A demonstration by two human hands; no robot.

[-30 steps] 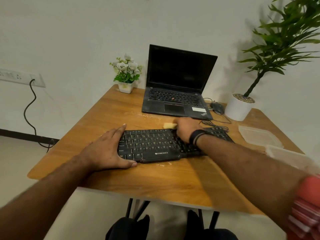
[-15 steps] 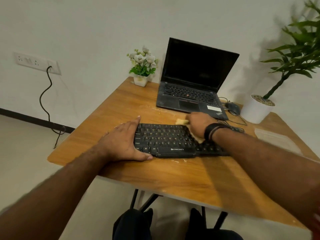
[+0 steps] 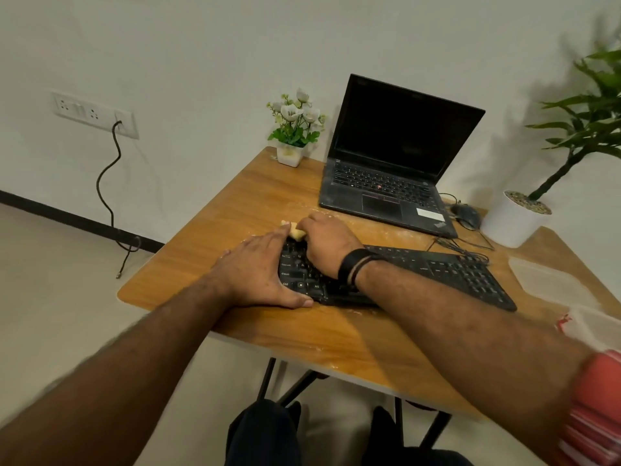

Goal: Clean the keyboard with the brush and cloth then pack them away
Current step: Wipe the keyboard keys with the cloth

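Your right hand point(image 3: 327, 242) has its fingers curled down around a small pale-yellow cloth point(image 3: 295, 233), pinching it against the far left corner of the flat black wired keyboard point(image 3: 447, 274); only a crumpled bit of the cloth shows past your knuckles. A black band and a thin cord sit on that wrist. Just to the left of those fingers, your left hand point(image 3: 258, 274) lies flat with its fingers straight and together, pressing on the keyboard's left end, its thumb stretched along the near edge below the Ctrl key. The two hands nearly touch at the cloth.

The keyboard runs away to the right of your fingers, slightly angled on the light-brown wooden table point(image 3: 235, 203), with pale dust specks on the wood around it. Beyond your fingertips stands an open black laptop point(image 3: 396, 156) with a dark screen, and further left of it a small white square pot of white artificial flowers point(image 3: 295, 129). To the right of the laptop lie a dark computer mouse point(image 3: 465, 215) and its thin cables, then a round white planter with a tall green leafy plant point(image 3: 517, 218).

Far right of your hands, past the keyboard's end, a clear flat plastic lid point(image 3: 551, 284) lies on the table, and nearer you a clear plastic container point(image 3: 594, 326) sits at the table edge; its contents cannot be made out. I cannot see a brush.
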